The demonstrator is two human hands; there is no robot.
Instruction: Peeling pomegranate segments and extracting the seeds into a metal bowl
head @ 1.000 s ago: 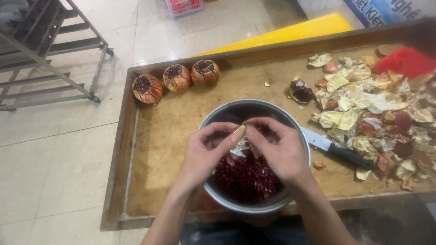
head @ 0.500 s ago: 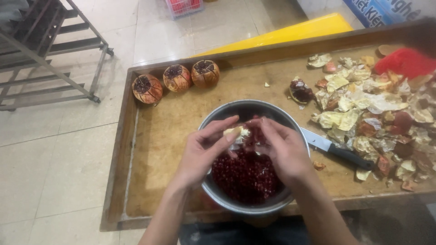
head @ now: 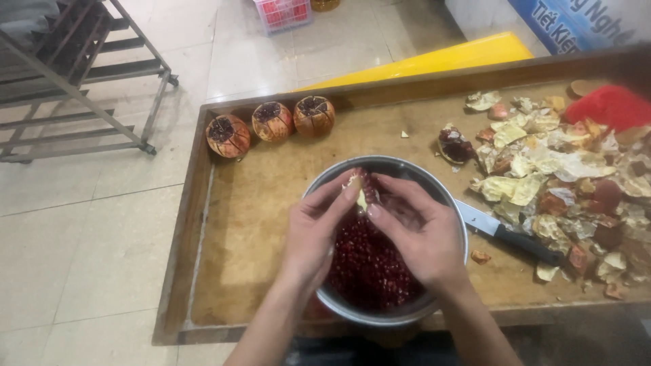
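Over the metal bowl (head: 456,224), left hand (head: 313,230) and right hand (head: 417,234) pinch a pomegranate piece (head: 359,190) between fingertips.

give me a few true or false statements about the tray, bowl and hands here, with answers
1. Both hands, left hand and right hand, hold a pomegranate piece over the bowl. True.
2. The bowl is empty. False: it holds red seeds.
3. Three cut pomegranates sit at the tray's far left corner. True.
4. The knife lies left of the bowl. False: it lies right of it.
5. The peels are piled on the tray's right side. True.
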